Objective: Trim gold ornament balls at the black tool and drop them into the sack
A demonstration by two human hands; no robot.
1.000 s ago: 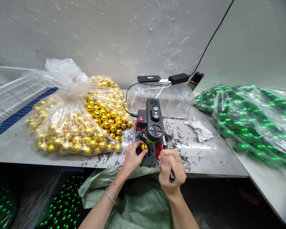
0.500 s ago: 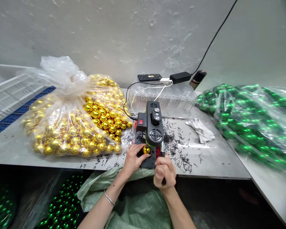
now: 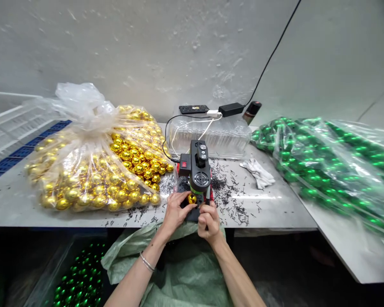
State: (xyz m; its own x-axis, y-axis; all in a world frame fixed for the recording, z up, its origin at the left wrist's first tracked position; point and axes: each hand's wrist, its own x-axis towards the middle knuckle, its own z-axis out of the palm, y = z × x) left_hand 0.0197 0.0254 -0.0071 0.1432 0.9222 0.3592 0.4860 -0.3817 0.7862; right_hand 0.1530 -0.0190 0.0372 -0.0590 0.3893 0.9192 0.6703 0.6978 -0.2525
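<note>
The ball (image 3: 192,198) is small, round and shiny gold, mirror-bright, with dark reflections across its front. It sits under the front end of the press (image 3: 201,170), just above the black base (image 3: 192,216), and the head above hides its top, so whether the two touch cannot be told. The press is black with round vents, silver buttons and a red switch (image 3: 184,164) on its left side.

The left hand (image 3: 176,212) comes in from the lower left, palm down, pinching the ball between thumb and fingers, the fingers behind it and the thumb in front. A bracelet (image 3: 146,262) circles that wrist. The right hand (image 3: 208,219) is curled into a fist around the lever (image 3: 208,197), whose upper part shows beside the press head. Both forearms slant inward over the green sack (image 3: 185,277), and the hands are almost side by side. Black scraps (image 3: 241,213) litter the table (image 3: 288,219), with a glove (image 3: 259,173) to the right and a bag of gold balls (image 3: 83,183) to the left.

Compared with a second ago, the right hand is drawn in much closer to the left, and the lever's lower end, which then stuck out below the fist, is hidden now; the left hand keeps its pinch on the ball
</note>
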